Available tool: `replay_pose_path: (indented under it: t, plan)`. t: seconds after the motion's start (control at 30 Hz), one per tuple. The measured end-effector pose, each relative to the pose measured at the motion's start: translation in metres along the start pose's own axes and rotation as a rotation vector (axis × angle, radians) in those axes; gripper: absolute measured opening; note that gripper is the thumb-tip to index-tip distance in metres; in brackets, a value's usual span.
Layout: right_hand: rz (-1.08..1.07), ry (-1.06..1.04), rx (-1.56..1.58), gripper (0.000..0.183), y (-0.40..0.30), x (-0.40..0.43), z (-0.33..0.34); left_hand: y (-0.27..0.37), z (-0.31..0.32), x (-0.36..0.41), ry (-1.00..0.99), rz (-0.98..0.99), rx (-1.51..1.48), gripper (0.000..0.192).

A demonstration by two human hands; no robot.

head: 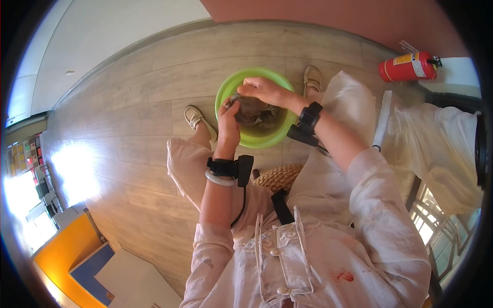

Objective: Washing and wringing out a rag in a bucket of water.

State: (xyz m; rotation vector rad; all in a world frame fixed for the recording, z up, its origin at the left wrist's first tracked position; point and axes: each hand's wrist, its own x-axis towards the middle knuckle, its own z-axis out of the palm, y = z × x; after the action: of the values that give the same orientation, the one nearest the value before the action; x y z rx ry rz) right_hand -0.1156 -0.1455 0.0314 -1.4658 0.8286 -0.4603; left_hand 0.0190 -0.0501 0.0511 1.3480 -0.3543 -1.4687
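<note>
A bright green plastic basin (pixel 224 89) stands on the floor between my feet, with murky brownish water (pixel 268 130) in it. Over the basin I hold a wet grey-brown cloth (pixel 252 109), bunched up. My left hand (pixel 229 119) grips its left edge, thumb on top. The fingers of my right hand (pixel 262 90) are curled at the cloth's upper edge, and the palm side is hidden. The lower folds of the cloth hang down to the water.
Wood-plank flooring (pixel 146 111) surrounds the basin. A red fire extinguisher (pixel 408 67) is by the wall at upper right, above a bin with a translucent plastic liner (pixel 427 154). Under me is a woven seat (pixel 279 177). Cables run from the black wrist devices (pixel 244 171).
</note>
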Motion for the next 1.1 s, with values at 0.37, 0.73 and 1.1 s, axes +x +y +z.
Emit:
replay_pose_path:
  t: [0.37, 0.73, 1.1]
  plan:
    - [-0.027, -0.022, -0.534, 0.022, 0.032, -0.016, -0.002, 0.011, 0.006, -0.009, -0.182, -0.13, -0.458, 0.043]
    - [-0.205, 0.353, -0.414, 0.021, -0.017, -0.027, 0.049, -0.039, 0.003, 0.001, -0.017, -0.326, -0.419, 0.032]
    - [-0.531, 0.328, -0.336, 0.019, 0.003, -0.03, 0.05, -0.038, -0.003, 0.011, 0.032, -0.281, -0.318, 0.021]
